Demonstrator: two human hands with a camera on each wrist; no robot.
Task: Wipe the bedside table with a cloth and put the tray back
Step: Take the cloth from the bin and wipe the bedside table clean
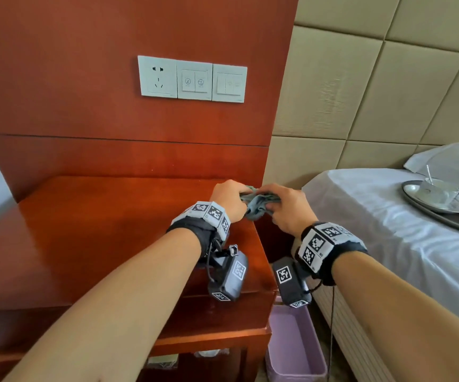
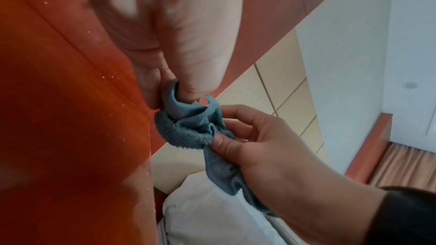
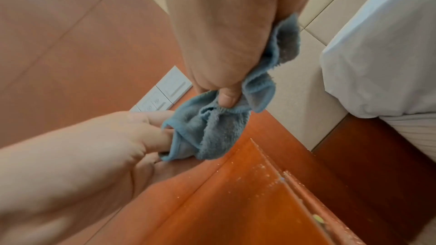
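Both hands hold a crumpled blue-grey cloth (image 1: pixel 258 204) in the air above the right rear corner of the red-brown bedside table (image 1: pixel 98 238). My left hand (image 1: pixel 229 198) grips one end of the cloth (image 2: pixel 188 128) between thumb and curled fingers. My right hand (image 1: pixel 286 208) pinches the other end, its thumb pressed on the cloth (image 3: pixel 212 124). The tray (image 1: pixel 443 216), a dark oval one, lies on the bed at the far right with a white cup and saucer (image 1: pixel 438 194) on it, well away from both hands.
The bed (image 1: pixel 374 216) with a white sheet stands right of the table, a narrow gap between them. A lilac bin (image 1: pixel 291 348) sits on the floor in that gap. Sockets and switches (image 1: pixel 192 78) are on the wooden wall panel behind the table.
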